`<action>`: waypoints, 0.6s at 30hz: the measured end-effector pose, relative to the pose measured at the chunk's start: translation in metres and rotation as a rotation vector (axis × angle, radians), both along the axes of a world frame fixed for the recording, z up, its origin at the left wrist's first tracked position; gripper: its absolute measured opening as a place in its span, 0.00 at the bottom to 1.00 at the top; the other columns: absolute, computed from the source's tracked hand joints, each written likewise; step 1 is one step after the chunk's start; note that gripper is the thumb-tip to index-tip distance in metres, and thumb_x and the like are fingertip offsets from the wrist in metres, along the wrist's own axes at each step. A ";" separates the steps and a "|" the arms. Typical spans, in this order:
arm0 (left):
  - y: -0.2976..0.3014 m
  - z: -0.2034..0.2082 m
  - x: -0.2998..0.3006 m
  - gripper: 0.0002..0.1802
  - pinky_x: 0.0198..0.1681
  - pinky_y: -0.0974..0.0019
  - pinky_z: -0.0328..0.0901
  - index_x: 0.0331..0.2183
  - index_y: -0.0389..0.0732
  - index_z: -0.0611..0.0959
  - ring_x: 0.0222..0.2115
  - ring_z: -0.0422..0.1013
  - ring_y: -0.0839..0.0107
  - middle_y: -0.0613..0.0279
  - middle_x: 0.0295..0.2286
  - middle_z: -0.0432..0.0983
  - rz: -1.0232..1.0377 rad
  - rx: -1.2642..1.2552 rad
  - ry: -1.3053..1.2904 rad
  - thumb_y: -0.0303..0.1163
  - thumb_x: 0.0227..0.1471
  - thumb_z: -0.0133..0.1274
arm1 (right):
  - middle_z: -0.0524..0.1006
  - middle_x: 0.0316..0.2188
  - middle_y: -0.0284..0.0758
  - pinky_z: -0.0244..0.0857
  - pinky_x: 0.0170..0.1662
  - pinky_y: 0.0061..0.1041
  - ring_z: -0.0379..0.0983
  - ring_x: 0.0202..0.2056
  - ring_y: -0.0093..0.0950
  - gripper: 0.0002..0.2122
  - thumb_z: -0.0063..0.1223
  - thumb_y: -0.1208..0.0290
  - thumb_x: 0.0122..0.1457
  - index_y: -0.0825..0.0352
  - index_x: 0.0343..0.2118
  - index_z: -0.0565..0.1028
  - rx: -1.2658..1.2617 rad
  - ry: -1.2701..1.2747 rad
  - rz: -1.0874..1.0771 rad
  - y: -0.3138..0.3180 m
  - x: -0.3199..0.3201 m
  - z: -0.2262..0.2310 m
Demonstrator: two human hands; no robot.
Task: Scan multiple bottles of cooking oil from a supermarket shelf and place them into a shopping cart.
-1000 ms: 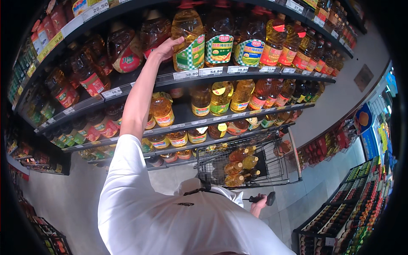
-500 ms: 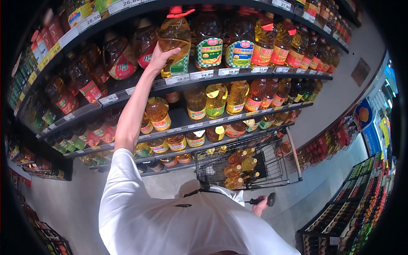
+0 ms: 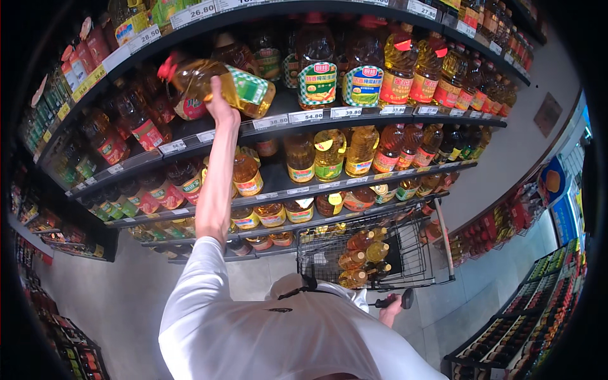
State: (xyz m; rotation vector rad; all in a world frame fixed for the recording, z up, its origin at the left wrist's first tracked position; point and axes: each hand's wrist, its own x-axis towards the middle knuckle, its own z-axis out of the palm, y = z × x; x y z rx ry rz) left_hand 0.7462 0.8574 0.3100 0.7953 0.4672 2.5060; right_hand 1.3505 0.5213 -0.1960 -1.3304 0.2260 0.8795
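A large oil bottle (image 3: 237,85) is held in the upper left of the frame by the left hand (image 3: 223,111), whose grip is clamped around the bottle's body. The bottle is tilted well over, its red cap toward the left and its base toward the right, in front of the upper shelf (image 3: 291,128); whether the shelf is touched cannot be made out. At the lower right of centre, a black handle (image 3: 407,299) is grasped by the right hand (image 3: 394,305). Bottles in the cart (image 3: 445,240) are seen right of centre.

The step in hand is judged to be the handling of the tilted bottle at the shelf. For the next move, a firm hold seems called for, with the cap and base kept clear of neighbouring bottles.
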 end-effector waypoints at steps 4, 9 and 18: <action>-0.047 0.013 0.004 0.34 0.61 0.54 0.58 0.55 0.40 0.69 0.54 0.66 0.60 0.57 0.51 0.71 -0.159 0.084 -0.041 0.59 0.61 0.40 | 0.74 0.22 0.32 0.67 0.27 0.23 0.71 0.23 0.24 0.03 0.50 0.72 0.54 0.65 0.28 0.71 -0.035 -0.073 0.075 0.001 0.005 0.012; -0.112 -0.010 0.023 0.41 0.62 0.51 0.57 0.59 0.40 0.66 0.57 0.63 0.57 0.55 0.56 0.66 -0.246 0.005 -0.128 0.62 0.58 0.43 | 0.72 0.20 0.32 0.66 0.23 0.21 0.69 0.19 0.22 0.07 0.48 0.74 0.55 0.68 0.36 0.71 0.023 -0.148 0.436 0.011 -0.013 0.087; -0.186 -0.132 0.111 0.29 0.52 0.58 0.66 0.52 0.39 0.74 0.46 0.72 0.63 0.58 0.46 0.75 -0.352 -0.536 -0.095 0.51 0.59 0.50 | 0.81 0.26 0.32 0.71 0.35 0.21 0.77 0.28 0.19 0.09 0.55 0.85 0.46 0.71 0.32 0.79 0.203 -0.494 1.457 0.063 -0.128 0.275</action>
